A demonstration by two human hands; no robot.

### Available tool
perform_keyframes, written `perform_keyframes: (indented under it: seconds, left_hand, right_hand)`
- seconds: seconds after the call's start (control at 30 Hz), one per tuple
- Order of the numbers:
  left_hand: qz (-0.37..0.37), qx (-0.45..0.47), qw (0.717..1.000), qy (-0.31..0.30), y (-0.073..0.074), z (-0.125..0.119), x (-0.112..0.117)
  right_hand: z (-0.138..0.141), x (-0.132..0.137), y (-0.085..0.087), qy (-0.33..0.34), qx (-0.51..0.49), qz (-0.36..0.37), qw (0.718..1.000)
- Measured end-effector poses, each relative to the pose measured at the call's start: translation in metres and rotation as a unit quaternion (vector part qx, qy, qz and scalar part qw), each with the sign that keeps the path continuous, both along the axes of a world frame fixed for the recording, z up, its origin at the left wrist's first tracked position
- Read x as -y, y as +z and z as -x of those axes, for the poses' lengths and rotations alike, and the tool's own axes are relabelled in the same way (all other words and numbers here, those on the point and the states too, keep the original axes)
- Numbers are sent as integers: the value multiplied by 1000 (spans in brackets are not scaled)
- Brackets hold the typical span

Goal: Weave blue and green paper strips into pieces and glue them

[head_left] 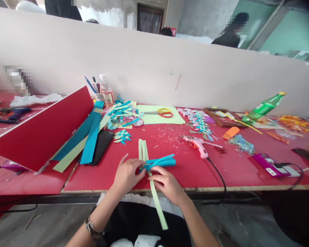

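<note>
Both hands are in close now, almost meeting over the bench (234,169)! The left hand (128,173) has thumb and finger pinched on the blue strips (167,161), right where they cross the pale green strips (157,202). The right hand (167,181) sits against that same crossing, fingers bent; gripping or merely resting, I can't tell. One pale green strip runs back between the wrists, others point away beyond the fingers.

Any lettering to call? Beyond the left hand, a clear bottle (108,94) wears a red-and-white label, too small to read. To the right of the right hand, a purple power strip (270,165) shows pale patches, no legible word. Farther off that way, a green bottle (265,108) with a yellow cap: no brand I can make out. And far ahead, over the white partition (144,61), a red sign (173,31) carries white characters, partly hidden, unreadable!
</note>
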State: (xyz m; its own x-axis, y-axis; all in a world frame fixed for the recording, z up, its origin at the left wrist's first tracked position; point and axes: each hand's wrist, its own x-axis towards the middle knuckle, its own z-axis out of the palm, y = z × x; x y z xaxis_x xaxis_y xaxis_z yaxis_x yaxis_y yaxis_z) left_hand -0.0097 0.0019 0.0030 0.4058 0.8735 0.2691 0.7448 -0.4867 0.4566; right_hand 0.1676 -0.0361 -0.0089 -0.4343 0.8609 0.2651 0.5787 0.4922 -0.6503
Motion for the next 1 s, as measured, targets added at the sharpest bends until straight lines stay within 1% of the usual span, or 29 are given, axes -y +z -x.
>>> perform_keyframes:
  seconds: [0.1, 0.23, 0.43, 0.57, 0.67, 0.77, 0.9, 1.0]
  left_hand:
    - [-22, -4, 1000, 8, -6, -3, 1]
    - [-33, -13, 999, 5, -10, -4, 1]
    - [-46, -22, 999, 3, -11, -5, 2]
    - [-39, -32, 999, 0, -10, -6, 2]
    - [-31, -31, 999, 5, -9, -8, 3]
    - [-21, -31, 999, 12, -8, -9, 3]
    - [-22, -36, 999, 15, -5, -11, 5]
    - [-32, -40, 998, 23, -4, -12, 6]
  right_hand:
    - [-1, -1, -1, -7, -3, -9, 1000]
    - [-2, -1, -3, -12, -1, -13, 1000]
    - [-3, 1, -7, -21, -18, -31, 999]
    - [-1, 4, -8, -37, -16, -44, 998]
    - [0, 7, -8, -36, -12, -55, 998]
    - [-1, 10, -4, -39, 6, -63, 997]
    - [-10, 7, 7, -89, 34, -100, 990]
    - [-20, -1, 15, -114, 97, -97, 984]
